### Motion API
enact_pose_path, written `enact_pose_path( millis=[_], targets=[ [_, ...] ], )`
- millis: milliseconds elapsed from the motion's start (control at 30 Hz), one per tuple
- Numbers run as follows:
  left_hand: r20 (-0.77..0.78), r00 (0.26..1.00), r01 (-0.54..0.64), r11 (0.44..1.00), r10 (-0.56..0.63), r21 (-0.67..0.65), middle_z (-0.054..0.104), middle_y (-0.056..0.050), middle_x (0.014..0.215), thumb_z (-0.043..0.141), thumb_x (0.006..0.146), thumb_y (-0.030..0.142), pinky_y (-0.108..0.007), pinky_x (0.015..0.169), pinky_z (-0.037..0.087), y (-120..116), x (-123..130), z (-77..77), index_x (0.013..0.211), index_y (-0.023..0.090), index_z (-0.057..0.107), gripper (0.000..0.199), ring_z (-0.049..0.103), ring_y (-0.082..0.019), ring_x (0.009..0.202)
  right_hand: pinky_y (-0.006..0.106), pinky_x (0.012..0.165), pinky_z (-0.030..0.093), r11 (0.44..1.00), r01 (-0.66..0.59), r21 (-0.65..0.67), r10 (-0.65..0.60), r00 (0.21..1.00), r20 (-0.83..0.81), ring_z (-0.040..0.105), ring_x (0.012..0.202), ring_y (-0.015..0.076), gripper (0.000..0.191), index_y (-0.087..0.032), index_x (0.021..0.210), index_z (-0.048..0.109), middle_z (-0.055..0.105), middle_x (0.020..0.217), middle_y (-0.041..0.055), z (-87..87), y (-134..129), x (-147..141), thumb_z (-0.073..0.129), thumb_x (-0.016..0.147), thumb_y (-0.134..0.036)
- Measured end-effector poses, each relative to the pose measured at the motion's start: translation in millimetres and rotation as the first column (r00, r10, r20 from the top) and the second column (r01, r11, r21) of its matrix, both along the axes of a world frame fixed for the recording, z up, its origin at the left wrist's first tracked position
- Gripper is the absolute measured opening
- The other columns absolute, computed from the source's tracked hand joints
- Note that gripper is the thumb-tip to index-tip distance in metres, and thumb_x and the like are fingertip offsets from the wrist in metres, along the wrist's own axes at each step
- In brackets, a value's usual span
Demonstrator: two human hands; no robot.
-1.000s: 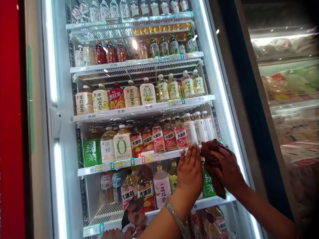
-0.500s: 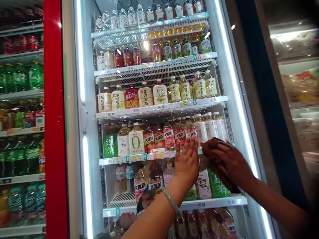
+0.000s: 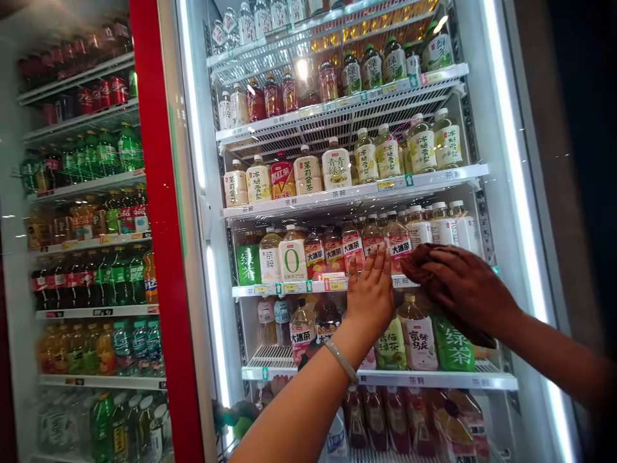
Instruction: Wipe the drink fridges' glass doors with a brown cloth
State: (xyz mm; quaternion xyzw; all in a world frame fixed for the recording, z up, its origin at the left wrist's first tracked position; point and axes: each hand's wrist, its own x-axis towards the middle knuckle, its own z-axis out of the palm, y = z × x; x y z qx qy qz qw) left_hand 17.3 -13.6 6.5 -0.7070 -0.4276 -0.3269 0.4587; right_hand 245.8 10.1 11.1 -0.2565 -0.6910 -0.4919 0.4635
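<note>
Fingers of my left hand (image 3: 370, 292) are laid out straight, three close together and the little one slightly apart, gripping nothing; from my head view they seem to rest against the glass door (image 3: 332, 215), perhaps for steadiness, though how hard they press I cannot tell. Just beside their tips, to the right, my right hand (image 3: 463, 289) is closed over a bunched brown cloth (image 3: 418, 263), its fingers curved along the top and a tail of fabric hanging beneath. Holding it wadded like that probably puts fabric rather than skin toward the pane. Behind my left fingertips stand pink-labelled bottles (image 3: 400, 245), labels facing out, I suppose so they can be read through the door; below the cloth is a green-labelled bottle (image 3: 454, 347) on the next shelf down. A bracelet (image 3: 340, 362) sits below my left fingers, around the wrist, clear of the pane as far as I can judge. Well left of both hands runs a red upright (image 3: 168, 257), dividing this case from another.
</note>
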Motion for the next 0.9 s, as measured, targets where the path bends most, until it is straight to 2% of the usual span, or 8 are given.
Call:
enact_pose_path(
  millis=[167,300,400,467,567,700,800,900],
  targets=[
    [0.100,0.995,-0.012,1.000,0.013,-0.016,0.034,-0.012,0.171,0.039,0.104,0.025,-0.054,0.131,0.031,-5.1,3.2,4.0,0.164,0.010,0.031,0.062,0.030,-0.024,0.161,0.054,0.096,0.050,0.995,0.070,-0.065,-0.085,0.957,-0.276,0.056,0.118,0.0372,0.034,-0.016,0.117,0.068,0.065,0.133,0.0157,33.9,-2.1,-36.4,0.064,0.087,-0.031],
    [0.081,0.997,-0.006,1.000,0.005,0.007,0.039,-0.012,0.169,0.038,0.105,0.023,-0.058,0.132,0.029,-7.0,-8.9,4.1,0.161,0.013,0.038,0.057,0.031,-0.025,0.161,0.050,0.103,0.046,0.997,0.071,-0.009,-0.072,0.993,-0.099,0.053,0.121,0.0335,0.031,-0.019,0.119,0.067,0.065,0.133,0.0118,20.4,-9.5,-64.0,0.064,0.089,-0.030],
    [0.026,1.000,-0.001,1.000,0.001,0.005,0.037,-0.011,0.170,0.036,0.105,0.023,-0.058,0.134,0.023,-7.3,-25.9,3.7,0.164,0.012,0.030,0.060,0.027,-0.023,0.162,0.046,0.108,0.043,0.998,0.026,0.050,-0.032,0.994,0.105,0.053,0.121,0.0296,0.025,-0.021,0.116,0.069,0.067,0.130,0.0079,7.0,-10.3,-49.2,0.064,0.092,-0.028],
    [-0.001,1.000,0.004,1.000,-0.004,-0.004,0.035,-0.010,0.171,0.035,0.106,0.024,-0.057,0.135,0.018,-7.2,-33.7,4.6,0.165,0.012,0.027,0.061,0.024,-0.022,0.163,0.044,0.107,0.043,0.999,0.021,0.044,-0.028,0.987,0.158,0.054,0.120,0.0275,0.023,-0.023,0.115,0.069,0.068,0.130,0.0054,9.6,-7.9,-33.9,0.063,0.094,-0.028],
    [0.005,1.000,0.006,1.000,-0.006,-0.015,0.032,-0.008,0.172,0.036,0.105,0.025,-0.056,0.136,0.014,-7.0,-35.7,7.5,0.166,0.014,0.026,0.063,0.021,-0.022,0.164,0.046,0.099,0.044,0.998,0.058,0.010,-0.058,0.998,0.006,0.055,0.116,0.0303,0.026,-0.021,0.115,0.069,0.068,0.130,0.0095,29.7,-3.7,-28.3,0.063,0.092,-0.030],
    [0.046,0.999,-0.010,1.000,0.011,-0.023,0.031,-0.009,0.172,0.037,0.104,0.026,-0.056,0.136,0.017,-7.0,-31.4,10.8,0.166,0.013,0.026,0.064,0.020,-0.022,0.164,0.049,0.094,0.042,0.997,0.067,-0.027,-0.071,0.971,-0.227,0.052,0.116,0.0348,0.029,-0.019,0.113,0.067,0.064,0.133,0.0134,51.9,-4.3,-60.8,0.066,0.086,-0.030],
    [0.040,0.999,-0.020,1.000,0.020,-0.018,0.032,-0.010,0.172,0.036,0.105,0.026,-0.058,0.136,0.018,-7.6,-35.6,11.7,0.164,0.012,0.031,0.061,0.020,-0.024,0.164,0.049,0.100,0.040,0.998,0.061,-0.008,-0.061,0.989,-0.137,0.051,0.120,0.0334,0.029,-0.019,0.116,0.066,0.063,0.134,0.0117,43.6,-9.1,-80.9,0.063,0.088,-0.028],
    [-0.002,1.000,-0.017,1.000,0.017,-0.007,0.030,-0.008,0.173,0.035,0.105,0.025,-0.058,0.136,0.017,-9.0,-46.6,12.1,0.164,0.012,0.029,0.061,0.017,-0.022,0.164,0.047,0.105,0.040,0.997,0.032,0.067,-0.036,0.997,0.064,0.051,0.121,0.0298,0.024,-0.021,0.114,0.067,0.065,0.132,0.0091,25.5,-10.7,-72.9,0.061,0.092,-0.026]
  ],
)
